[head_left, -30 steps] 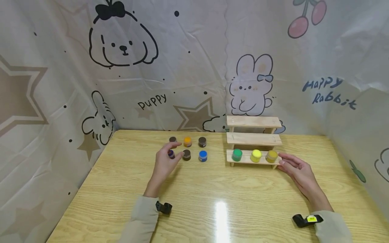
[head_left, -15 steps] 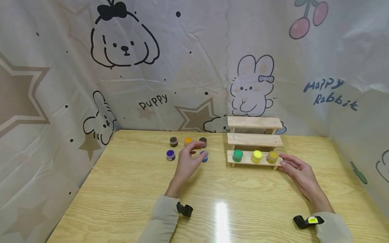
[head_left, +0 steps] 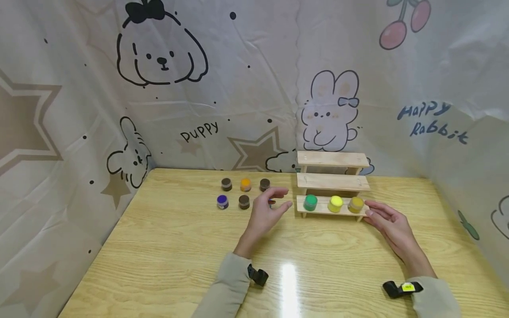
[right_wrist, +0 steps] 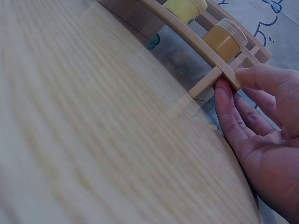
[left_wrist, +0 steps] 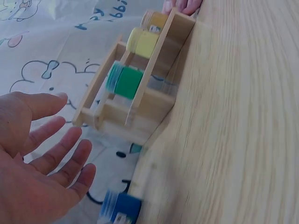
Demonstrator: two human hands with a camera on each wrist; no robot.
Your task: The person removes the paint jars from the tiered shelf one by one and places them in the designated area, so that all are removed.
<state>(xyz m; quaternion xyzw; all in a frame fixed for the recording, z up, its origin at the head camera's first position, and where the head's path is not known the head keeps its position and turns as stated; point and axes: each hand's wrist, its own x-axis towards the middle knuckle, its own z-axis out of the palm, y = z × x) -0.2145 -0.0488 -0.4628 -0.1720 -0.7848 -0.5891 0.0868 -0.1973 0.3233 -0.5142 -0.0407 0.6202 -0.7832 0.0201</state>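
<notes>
My left hand (head_left: pixel 267 213) hovers over the table with fingers apart and nothing between them. It largely hides a blue paint jar (left_wrist: pixel 122 208), which shows below the fingers in the left wrist view. At the right, my right hand (head_left: pixel 393 225) pinches the right end of a three-tier wooden display stand (head_left: pixel 333 181) between thumb and fingers. On the stand's lowest tier sit a green paint jar (head_left: pixel 310 202), a yellow paint jar (head_left: pixel 336 204) and an ochre paint jar (head_left: pixel 355 204), side by side. The two upper tiers hold nothing.
Left of the stand, more jars stand in two rows: a purple jar (head_left: pixel 222 202), an orange jar (head_left: pixel 245 184), and dark brown jars (head_left: pixel 244 202), one partly behind my left hand. A printed cloth (head_left: pixel 254 88) hangs behind the wooden table (head_left: pixel 167 238).
My left hand has swept right across the jars, from the purple one past the blue one toward the stand. My right hand stays at the stand's end. The jars keep their places.
</notes>
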